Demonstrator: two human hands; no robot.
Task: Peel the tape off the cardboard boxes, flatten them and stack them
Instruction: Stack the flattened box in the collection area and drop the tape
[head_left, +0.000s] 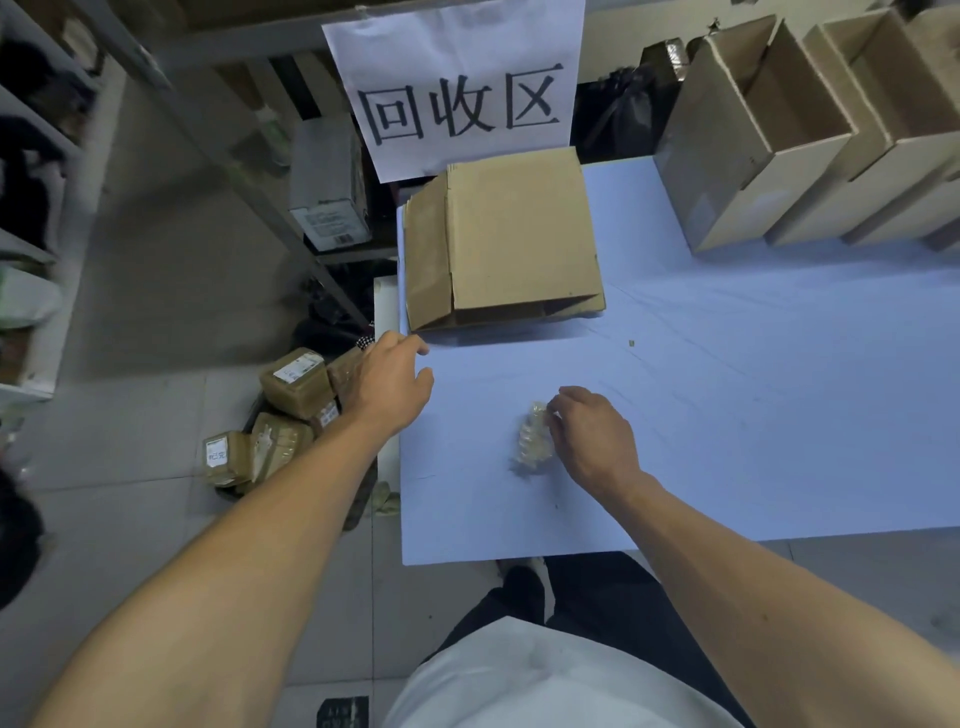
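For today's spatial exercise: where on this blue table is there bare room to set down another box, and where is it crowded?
Free: the wide blue table right of the right hand, between the open boxes behind and the near edge. Crowded: the far-left corner under the flattened stack, and around the tape wad that the right hand pinches. The left hand hovers at the left edge.

right hand (592, 436) on crumpled tape (532, 439) (left hand (387, 382) loose) below flattened boxes (501, 239)

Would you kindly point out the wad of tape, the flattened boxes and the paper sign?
wad of tape (532, 439), head view, its crumpled middle.
flattened boxes (519, 234), head view, top panel.
paper sign (457, 47), head view, blank upper area.
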